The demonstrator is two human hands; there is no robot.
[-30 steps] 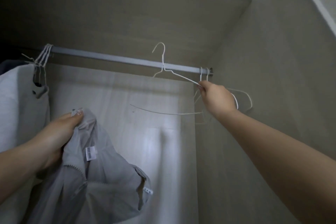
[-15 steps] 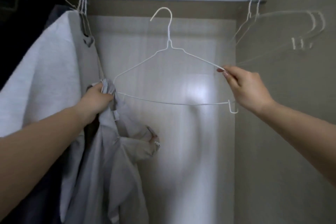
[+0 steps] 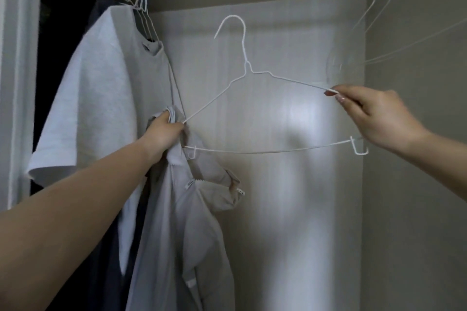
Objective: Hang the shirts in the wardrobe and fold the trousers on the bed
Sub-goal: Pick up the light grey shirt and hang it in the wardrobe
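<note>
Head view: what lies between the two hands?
Only the white wire hanger spans from left hand to right hand; behind it, bare wardrobe back panel.

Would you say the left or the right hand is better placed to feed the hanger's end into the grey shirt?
Probably the right hand: it pinches the white hanger by its right shoulder and can push it leftwards. The left hand grips the grey shirt right at the hanger's left tip.
</note>
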